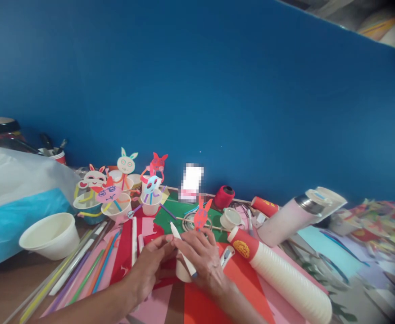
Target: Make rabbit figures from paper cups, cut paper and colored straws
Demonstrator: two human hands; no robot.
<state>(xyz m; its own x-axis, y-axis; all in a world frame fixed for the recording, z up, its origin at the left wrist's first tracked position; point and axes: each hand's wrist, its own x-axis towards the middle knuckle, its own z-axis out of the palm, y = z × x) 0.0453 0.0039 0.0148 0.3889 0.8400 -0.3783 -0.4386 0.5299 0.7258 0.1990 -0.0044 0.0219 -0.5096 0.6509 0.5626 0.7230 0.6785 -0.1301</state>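
Note:
My right hand (pixel 202 258) is closed around a white marker (pixel 185 254) that slants up and to the left, its dark end low near my palm. My left hand (pixel 152 261) is bent in a pinch, its fingertips meeting the right hand's. Between the two hands shows the pale side of a small paper cup (pixel 183 273), and the left fingers are at its edge; their exact grip is partly hidden. Just beyond my right knuckles stands an orange-red paper rabbit figure (pixel 201 217). A utility knife (pixel 227 257) lies right of my right hand.
Paper animal figures in cups (pixel 151 204) stand at the back left. A stack of paper cups (pixel 288 279) and a thermos (pixel 287 220) lie or lean at right. Coloured pipe cleaners (pixel 85 270) and a white bowl (pixel 50 236) are left. A blue wall (pixel 197 90) rises behind.

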